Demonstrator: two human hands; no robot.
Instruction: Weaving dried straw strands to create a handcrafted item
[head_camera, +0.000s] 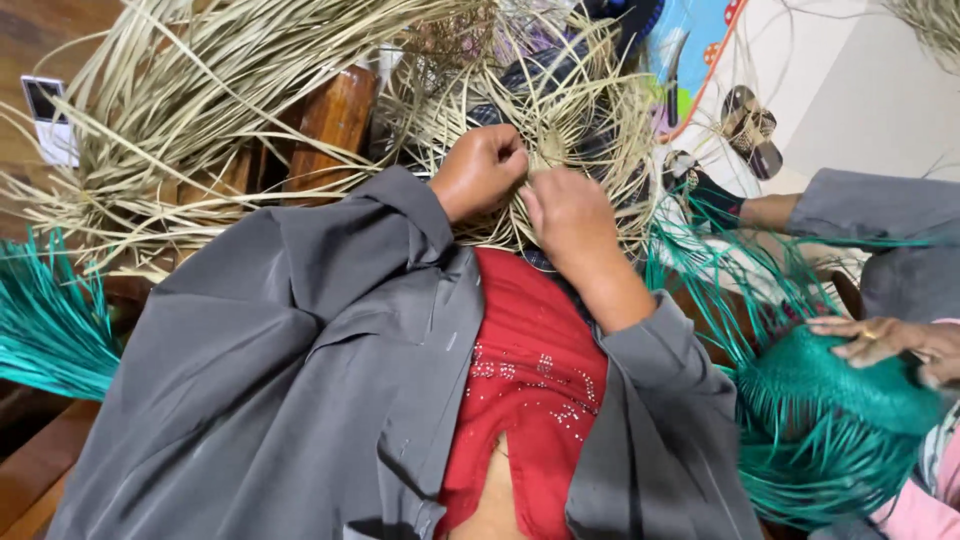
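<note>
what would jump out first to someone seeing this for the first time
At top centre, the left hand and right hand pinch pale straw strips that fan outward around them. Below them, a grey jacket over a red top fills the lower middle. At the right edge, another person's hand rests on teal weaving.

The pale strips (560, 110) under the left hand (482, 170) and right hand (570, 215) look like dry, matt straw, flat and fibrous. The grey jacket (300, 380) is smooth cloth with a faint sheen; the red top (530, 380) is matt cloth set with small shiny beads. The bench (335, 125) is glossy brown wood. The green strips (830, 430) look smooth and dyed.
</note>
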